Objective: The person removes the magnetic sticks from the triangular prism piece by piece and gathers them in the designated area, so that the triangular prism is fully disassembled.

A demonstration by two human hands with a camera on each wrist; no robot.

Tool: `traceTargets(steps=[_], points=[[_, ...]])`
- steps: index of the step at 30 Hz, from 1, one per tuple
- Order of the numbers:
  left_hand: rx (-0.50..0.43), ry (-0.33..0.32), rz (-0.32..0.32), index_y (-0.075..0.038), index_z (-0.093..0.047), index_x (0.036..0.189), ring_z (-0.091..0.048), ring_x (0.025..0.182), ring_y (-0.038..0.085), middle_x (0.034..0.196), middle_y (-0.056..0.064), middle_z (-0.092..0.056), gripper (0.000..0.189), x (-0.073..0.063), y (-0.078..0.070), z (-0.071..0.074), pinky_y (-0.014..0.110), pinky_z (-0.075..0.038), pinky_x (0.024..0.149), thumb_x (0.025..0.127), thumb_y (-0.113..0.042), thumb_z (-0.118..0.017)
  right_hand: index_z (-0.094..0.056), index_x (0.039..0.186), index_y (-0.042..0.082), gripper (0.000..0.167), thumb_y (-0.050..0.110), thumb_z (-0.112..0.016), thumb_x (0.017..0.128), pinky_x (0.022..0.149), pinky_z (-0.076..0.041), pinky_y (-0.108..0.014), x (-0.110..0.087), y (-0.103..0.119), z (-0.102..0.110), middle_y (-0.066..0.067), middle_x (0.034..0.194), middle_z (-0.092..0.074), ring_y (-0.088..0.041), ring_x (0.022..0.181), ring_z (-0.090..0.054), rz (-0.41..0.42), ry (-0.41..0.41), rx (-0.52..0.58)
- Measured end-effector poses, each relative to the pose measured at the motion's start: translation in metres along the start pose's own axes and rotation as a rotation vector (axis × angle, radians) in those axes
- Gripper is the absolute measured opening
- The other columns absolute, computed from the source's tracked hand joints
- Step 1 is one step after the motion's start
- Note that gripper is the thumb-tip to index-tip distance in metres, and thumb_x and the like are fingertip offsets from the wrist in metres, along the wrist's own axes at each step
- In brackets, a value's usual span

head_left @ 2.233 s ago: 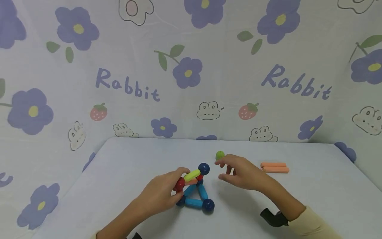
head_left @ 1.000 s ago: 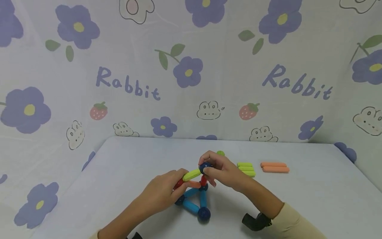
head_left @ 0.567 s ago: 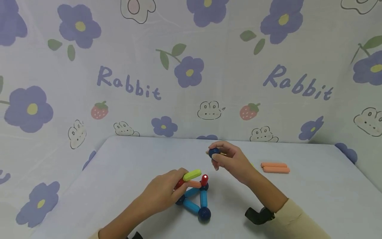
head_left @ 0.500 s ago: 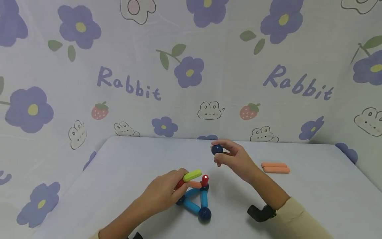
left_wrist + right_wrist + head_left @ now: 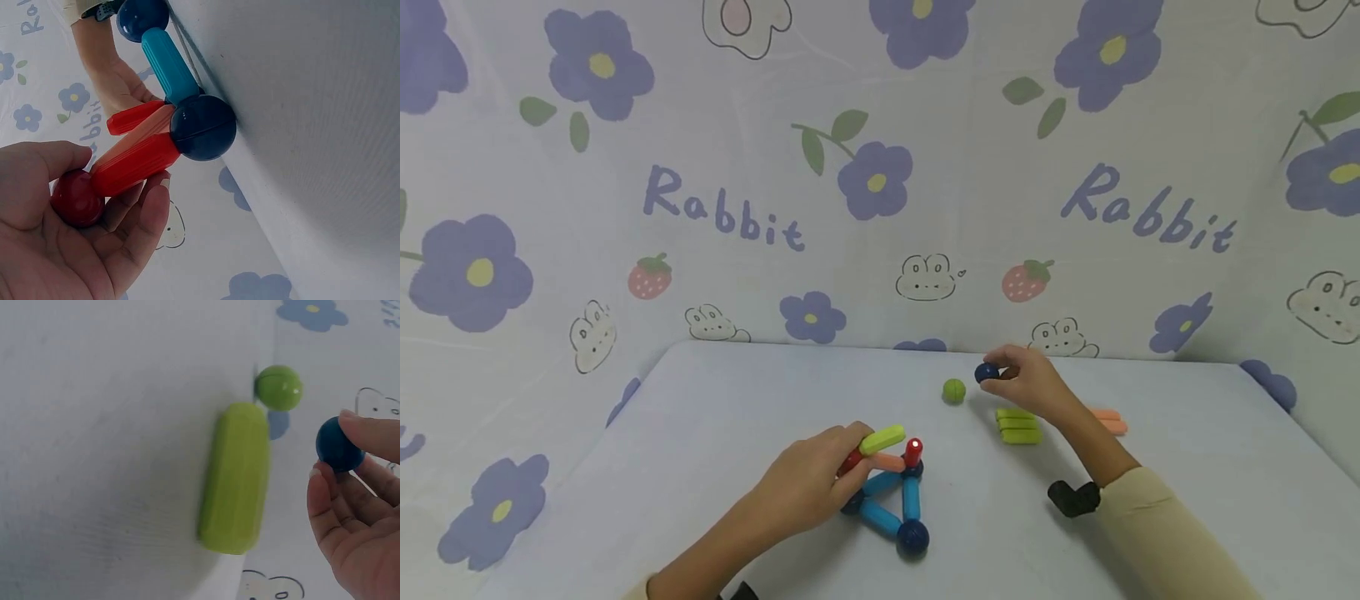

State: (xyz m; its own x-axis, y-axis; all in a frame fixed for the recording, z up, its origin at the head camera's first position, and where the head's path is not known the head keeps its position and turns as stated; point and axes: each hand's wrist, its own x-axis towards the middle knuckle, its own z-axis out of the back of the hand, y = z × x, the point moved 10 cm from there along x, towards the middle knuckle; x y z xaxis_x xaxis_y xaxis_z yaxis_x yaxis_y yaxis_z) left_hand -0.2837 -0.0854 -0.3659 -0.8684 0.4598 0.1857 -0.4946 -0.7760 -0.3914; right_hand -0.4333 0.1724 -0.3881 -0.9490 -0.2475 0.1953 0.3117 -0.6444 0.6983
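In the head view, the right hand (image 5: 1033, 390) pinches a dark blue ball (image 5: 986, 373) between thumb and fingers, at its fingertips on the hand's left side, toward the far edge of the white table (image 5: 760, 392). A green ball (image 5: 954, 391) lies just left of it, apart; three green rods (image 5: 1018, 426) lie nearer the person, and orange rods (image 5: 1111, 421) show partly behind the forearm. The left hand (image 5: 816, 475) grips a red ball (image 5: 850, 461), from which a yellow-green rod (image 5: 883, 439) juts, beside a triangle of blue rods (image 5: 880, 518) with dark blue corner balls (image 5: 913, 539); a red rod (image 5: 913, 452) rises from its far corner. In the left wrist view, thumb and fingers close round the red ball, and another red rod (image 5: 136, 164) joins it to a corner ball. In the right wrist view, the thumb and fingertips clasp the dark blue ball, apart from the green ball and a green rod.
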Motion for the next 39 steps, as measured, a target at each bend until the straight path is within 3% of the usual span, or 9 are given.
traceTargets(steps=[6,16,27,32,36,39], points=[[-0.024,0.020,0.024,-0.015,-0.057,0.121,-0.049,0.066,0.009,0.083,-0.006,-0.050,0.027,0.001,0.002,-0.005,0.023,-0.042,0.054,0.101,-0.032,-0.060,-0.065,0.121,-0.003,0.037,0.009,-0.076,0.088,0.088,-0.052,-0.046,0.009,-0.014,-0.014,-0.019,0.117,-0.067,-0.031,0.101,-0.063,-0.026,0.053,-0.124],[-0.031,0.007,0.021,-0.013,-0.056,0.116,-0.048,0.063,0.008,0.080,-0.006,-0.049,0.024,0.002,0.001,-0.005,0.022,-0.040,0.052,0.100,-0.031,-0.061,-0.065,0.119,-0.003,0.036,0.008,-0.076,0.087,0.088,-0.052,-0.047,0.013,-0.019,-0.029,-0.017,0.116,-0.066,-0.031,0.101,-0.063,-0.050,0.135,-0.162],[-0.021,-0.014,0.015,-0.014,-0.056,0.113,-0.049,0.063,0.009,0.079,-0.006,-0.049,0.022,0.002,0.002,-0.003,0.021,-0.042,0.052,0.099,-0.029,-0.061,-0.063,0.125,-0.001,0.043,0.010,-0.077,0.086,0.087,-0.052,-0.046,0.013,-0.020,-0.030,-0.018,0.119,-0.065,-0.030,0.102,-0.063,-0.061,0.141,-0.172],[-0.024,-0.010,0.028,-0.013,-0.056,0.114,-0.050,0.063,0.009,0.079,-0.006,-0.050,0.023,0.002,0.004,-0.003,0.021,-0.043,0.052,0.099,-0.030,-0.061,-0.060,0.131,0.000,0.048,0.013,-0.076,0.088,0.092,-0.049,-0.053,0.009,-0.013,-0.021,-0.021,0.127,-0.061,-0.038,0.115,-0.058,-0.078,0.120,-0.183],[-0.043,-0.007,0.038,-0.011,-0.056,0.115,-0.049,0.062,0.009,0.079,-0.006,-0.050,0.025,0.002,0.005,-0.003,0.021,-0.043,0.051,0.099,-0.029,-0.063,-0.062,0.128,0.001,0.041,0.013,-0.073,0.091,0.096,-0.046,-0.055,0.003,0.008,-0.013,-0.020,0.129,-0.061,-0.040,0.120,-0.054,-0.002,0.056,-0.163],[-0.057,-0.002,0.052,-0.010,-0.056,0.115,-0.049,0.061,0.009,0.078,-0.005,-0.051,0.025,0.002,0.006,-0.004,0.021,-0.044,0.051,0.098,-0.028,-0.063,-0.067,0.122,0.002,0.030,0.011,-0.069,0.093,0.094,-0.050,-0.051,-0.008,0.042,-0.016,-0.015,0.124,-0.065,-0.036,0.116,-0.057,0.134,0.001,-0.108]])
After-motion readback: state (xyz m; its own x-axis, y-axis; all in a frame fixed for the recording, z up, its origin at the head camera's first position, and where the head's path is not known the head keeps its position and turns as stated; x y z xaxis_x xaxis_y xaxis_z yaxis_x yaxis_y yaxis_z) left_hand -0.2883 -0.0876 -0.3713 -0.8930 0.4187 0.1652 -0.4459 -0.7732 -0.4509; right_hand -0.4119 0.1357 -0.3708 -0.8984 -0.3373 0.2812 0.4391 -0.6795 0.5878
